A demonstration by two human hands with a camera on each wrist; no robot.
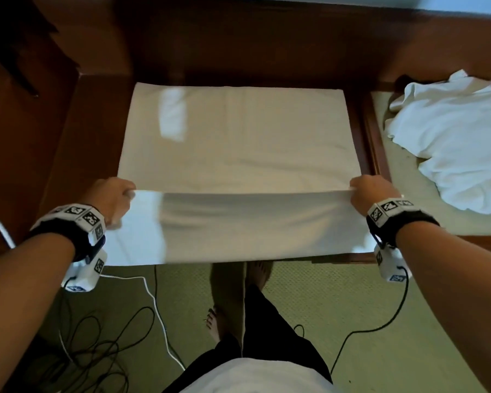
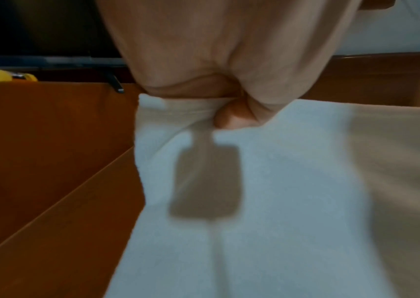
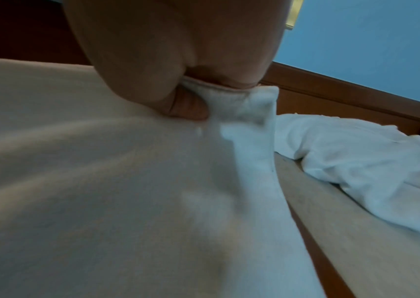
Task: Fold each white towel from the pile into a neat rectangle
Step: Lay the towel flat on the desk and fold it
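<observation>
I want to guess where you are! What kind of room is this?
Probably a bedroom or hotel room, though I can't be sure. There is green carpet on the floor, dark wooden furniture all around, and a pile of white towels waiting beside the towel that both hands are folding.

A big white cloth towel lies spread flat on the brown wooden top. Its near edge is lifted and pulled tight between two pinched corners, and the part below the pinches hangs down. A crumpled pile of white towels sits well off to the right of the right pinch.
</observation>
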